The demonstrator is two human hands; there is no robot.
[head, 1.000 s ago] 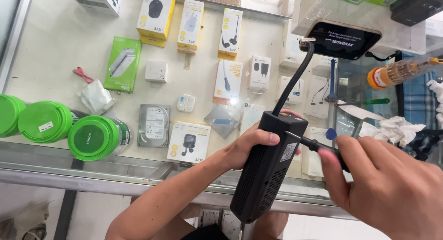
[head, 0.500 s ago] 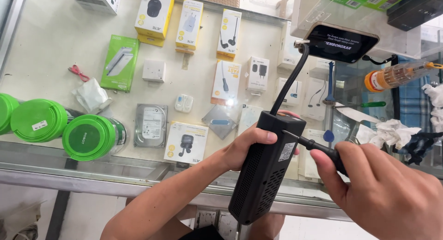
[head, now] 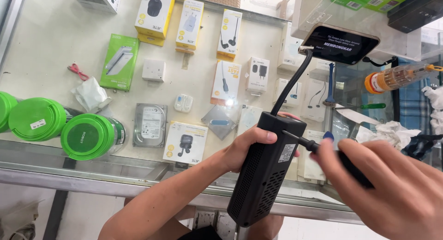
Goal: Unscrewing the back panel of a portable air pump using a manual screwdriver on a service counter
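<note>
My left hand grips a long black power adapter held upright above a glass display counter. The adapter has vent slots on its lower side and a small label near its top, and a thick black cable rises from its top end. My right hand holds a black-handled screwdriver. Its tip touches the adapter's upper right side, close to the label.
A dark phone lies at the upper right near the cable's end. Boxed accessories, a bare hard drive and green round speakers lie inside the case. An orange-capped driver set and crumpled white cloths sit to the right.
The adapter and both hands have shifted slightly left and down in view. The screwdriver stays against the adapter's upper side.
</note>
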